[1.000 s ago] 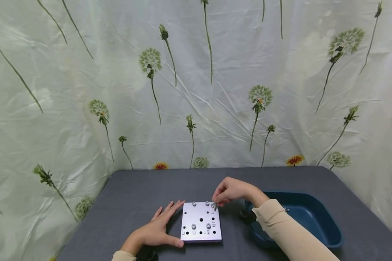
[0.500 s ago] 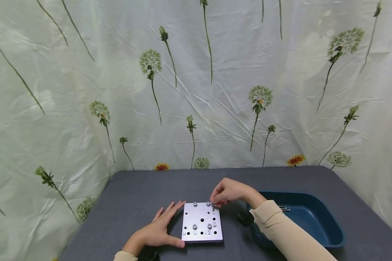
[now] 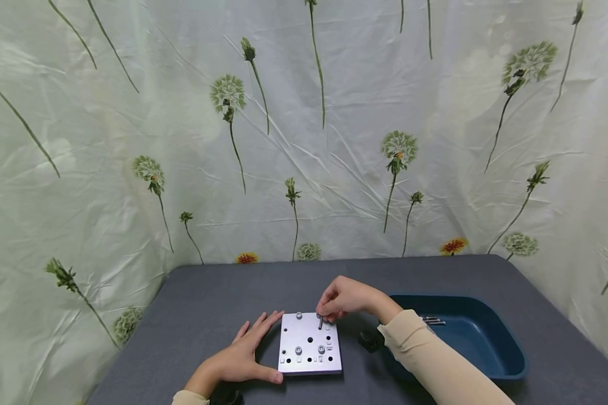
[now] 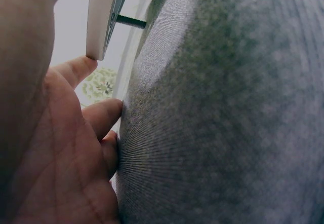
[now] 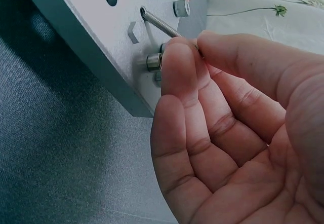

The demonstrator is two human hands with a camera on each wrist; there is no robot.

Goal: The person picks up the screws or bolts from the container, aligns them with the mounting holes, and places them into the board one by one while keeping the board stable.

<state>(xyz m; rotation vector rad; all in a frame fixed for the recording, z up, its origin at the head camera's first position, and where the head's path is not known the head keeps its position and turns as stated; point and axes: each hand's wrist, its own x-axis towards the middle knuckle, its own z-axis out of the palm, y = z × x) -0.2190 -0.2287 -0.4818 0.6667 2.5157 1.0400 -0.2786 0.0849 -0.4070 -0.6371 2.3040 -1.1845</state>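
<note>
Rt hand [image 3: 345, 298] pinched a long threaded bolt [image 3: 320, 322] betw. thumb and fingertips [image 5: 177, 57], tip set into a hole near far edge of metal plate [image 3: 309, 344]. In rt wrist view, bolt [image 5: 162, 25] stood tilted, thread end in the hole, upper end gripped. Short cap screw seated just beside it, touching the fingers; another farther along the same edge.

Lt hand [image 3: 243, 354] lay flat, fingers straight and relaxed, on gray tabletop [image 3: 208, 304] against plate's lt edge, thumb at the near corner. Held nothing. Lt wrist view: palm [image 4: 55, 153] on the cloth, plate edge [image 4: 104, 19] by the thumb tip.

Plate sat flat near front middle of table, w/ several open holes and four seated screws visible from head view.

Blue tray [image 3: 486, 360] stood just rt of plate, partly under rt forearm sleeve; a few more bolts [image 3: 432, 321] lay at its far end. Small black object [image 3: 369, 340] betw. plate and tray, unclear what. Dandelion-print sheet [image 3: 304, 129] hung behind.
</note>
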